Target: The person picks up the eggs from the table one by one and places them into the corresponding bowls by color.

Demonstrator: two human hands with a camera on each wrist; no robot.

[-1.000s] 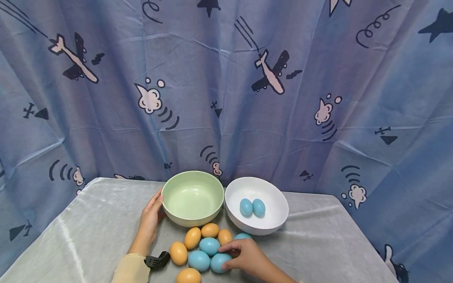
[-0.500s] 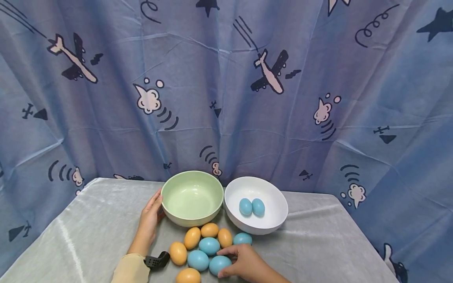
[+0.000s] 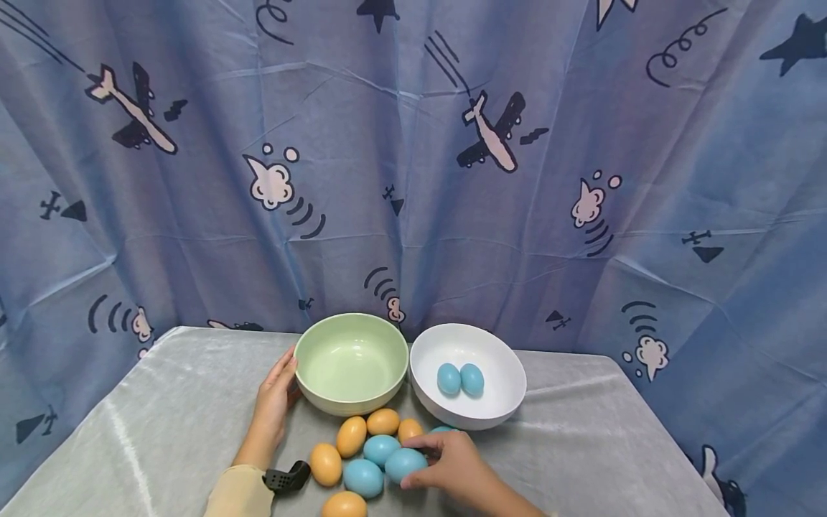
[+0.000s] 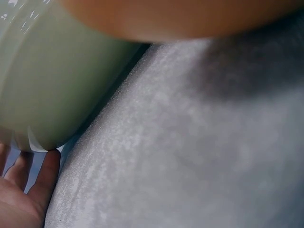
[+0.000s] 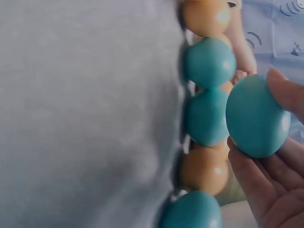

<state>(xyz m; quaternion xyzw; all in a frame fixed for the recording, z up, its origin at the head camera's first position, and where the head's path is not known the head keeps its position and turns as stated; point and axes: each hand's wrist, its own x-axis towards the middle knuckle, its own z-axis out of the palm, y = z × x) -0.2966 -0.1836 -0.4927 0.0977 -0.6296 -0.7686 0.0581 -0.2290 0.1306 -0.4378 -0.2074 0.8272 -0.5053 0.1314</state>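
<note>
My right hand (image 3: 461,470) pinches a blue egg (image 3: 404,466) between thumb and fingers. The right wrist view shows this blue egg (image 5: 256,116) raised above the row of eggs on the cloth. Two more blue eggs, one of them the nearer blue egg (image 3: 363,478), lie just left of it, and a third is partly hidden behind the hand. My left hand (image 3: 274,398) rests its extended fingers against the left side of a light green bowl (image 3: 349,407). Straight fingers (image 4: 45,178) touch the bowl's wall in the left wrist view.
Right of the green bowl stands a white bowl (image 3: 465,421) with two blue eggs (image 3: 449,379) inside. Several orange eggs (image 3: 326,464) lie on the grey cloth (image 3: 174,424) before the bowls. A patterned blue curtain (image 3: 362,179) hangs behind the table.
The right hand has taken hold of the nearest right blue egg and lifted it slightly, up and away from the cloth. The left hand and both bowls stay put.
</note>
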